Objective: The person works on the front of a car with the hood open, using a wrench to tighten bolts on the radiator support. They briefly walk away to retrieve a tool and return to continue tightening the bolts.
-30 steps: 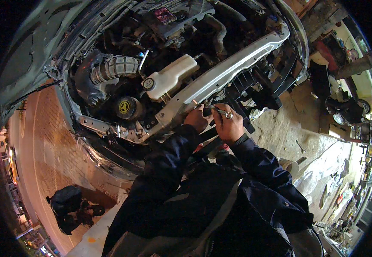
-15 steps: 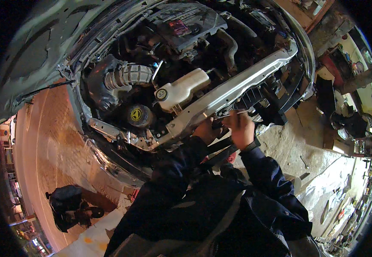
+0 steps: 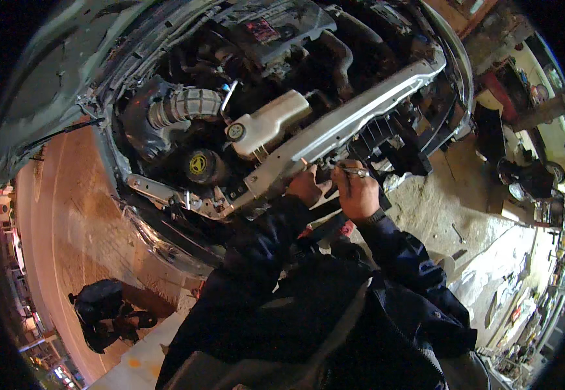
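Both my hands work at the front of an open engine bay, just below the silver crossbar [image 3: 347, 133]. My right hand [image 3: 360, 197] is closed on a slim shiny metal tool [image 3: 358, 171], which lies across its fingers; the tool's exact kind is unclear. Beside it on the left, my left hand [image 3: 306, 187] is closed, thumb and fingers together near the bar's lower edge. Whatever it grips is too small and dark to make out. Black plastic front parts [image 3: 386, 144] hang just beyond my right hand.
Behind the bar sit a whitish plastic reservoir [image 3: 266, 127], a round black cap with a yellow mark [image 3: 202, 165] and a ribbed air hose [image 3: 188, 108]. The raised hood [image 3: 48, 78] is at upper left. A wrench [image 3: 458, 233] lies on the floor at right.
My right hand has turned and shifted slightly left, so the shiny tool now shows across its fingers. My left hand has moved a little left. The whole view has shifted slightly.
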`<action>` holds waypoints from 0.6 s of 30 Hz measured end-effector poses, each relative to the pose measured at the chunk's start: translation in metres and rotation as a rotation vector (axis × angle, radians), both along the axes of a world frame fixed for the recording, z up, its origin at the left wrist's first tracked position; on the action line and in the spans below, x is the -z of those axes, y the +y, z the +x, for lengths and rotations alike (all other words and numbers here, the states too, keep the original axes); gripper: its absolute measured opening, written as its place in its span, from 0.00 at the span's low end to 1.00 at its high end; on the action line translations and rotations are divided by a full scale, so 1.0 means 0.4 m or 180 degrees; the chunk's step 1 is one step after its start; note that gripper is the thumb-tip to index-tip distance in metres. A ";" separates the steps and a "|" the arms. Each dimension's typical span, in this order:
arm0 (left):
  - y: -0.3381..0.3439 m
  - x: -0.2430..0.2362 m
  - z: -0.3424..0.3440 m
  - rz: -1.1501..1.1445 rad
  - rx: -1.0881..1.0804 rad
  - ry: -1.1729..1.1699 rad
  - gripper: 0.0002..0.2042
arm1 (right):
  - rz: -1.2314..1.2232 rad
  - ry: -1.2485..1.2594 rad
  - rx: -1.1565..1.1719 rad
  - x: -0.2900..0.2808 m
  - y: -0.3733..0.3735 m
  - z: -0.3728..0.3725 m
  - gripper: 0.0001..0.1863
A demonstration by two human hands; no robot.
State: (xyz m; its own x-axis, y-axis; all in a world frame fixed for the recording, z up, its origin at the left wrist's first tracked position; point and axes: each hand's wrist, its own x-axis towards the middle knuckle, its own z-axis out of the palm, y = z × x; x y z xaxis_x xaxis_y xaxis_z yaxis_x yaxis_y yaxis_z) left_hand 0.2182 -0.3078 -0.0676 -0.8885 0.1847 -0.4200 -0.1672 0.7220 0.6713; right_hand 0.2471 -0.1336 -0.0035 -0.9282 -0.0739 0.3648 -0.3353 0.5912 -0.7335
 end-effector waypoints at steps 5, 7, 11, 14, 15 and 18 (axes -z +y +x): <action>-0.001 0.013 -0.006 0.0148 0.0142 0.0086 0.42 | 0.0155 0.0092 -0.0157 0.002 -0.008 0.009 0.08; -0.003 0.017 -0.004 0.0070 0.0063 0.0025 0.43 | 0.0143 0.0139 -0.0171 0.001 -0.012 0.013 0.09; -0.006 0.017 0.000 0.0080 0.0095 0.0039 0.44 | 0.0222 0.0271 -0.0260 -0.004 -0.018 0.009 0.09; -0.006 0.018 -0.001 0.0066 0.0140 0.0114 0.44 | 0.0289 0.0185 -0.0224 -0.004 -0.020 0.008 0.09; -0.006 0.020 -0.002 0.0111 0.0105 0.0136 0.44 | 0.0281 0.0199 -0.0178 -0.003 -0.021 0.009 0.09; -0.008 0.031 -0.005 0.0180 0.0130 0.0117 0.43 | 0.0067 0.0037 -0.0105 0.002 -0.019 0.005 0.09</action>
